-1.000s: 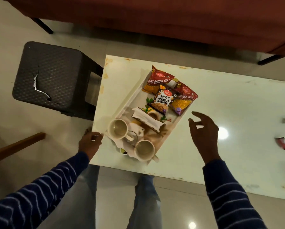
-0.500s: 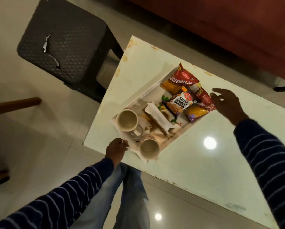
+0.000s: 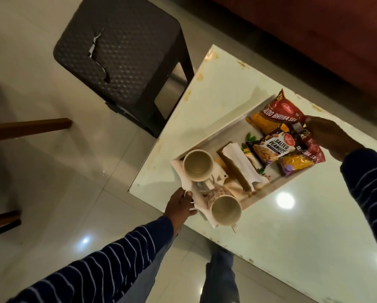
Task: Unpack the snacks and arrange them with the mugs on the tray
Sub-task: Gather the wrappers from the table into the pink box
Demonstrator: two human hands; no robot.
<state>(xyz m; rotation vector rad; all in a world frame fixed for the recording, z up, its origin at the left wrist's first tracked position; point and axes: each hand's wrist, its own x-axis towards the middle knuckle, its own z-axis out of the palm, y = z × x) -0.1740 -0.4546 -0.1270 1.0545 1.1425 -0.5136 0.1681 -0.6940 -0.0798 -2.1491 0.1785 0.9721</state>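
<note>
Left hand (image 3: 181, 204) pinches near end of white rectangular tray (image 3: 196, 193); right hand (image 3: 331, 136) closed on far end, grip seemingly over red snack packets (image 3: 275, 115). Two cream ceramic mugs (image 3: 198, 164) on tray, glossy white table (image 3: 292, 226).

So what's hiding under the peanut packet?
The salted peanuts packet lies on top of two red and yellow snack packets, one behind it and one beside it, overlapping both. Leaf pictures on the tray peek out beside it. Anything directly beneath is covered.
</note>
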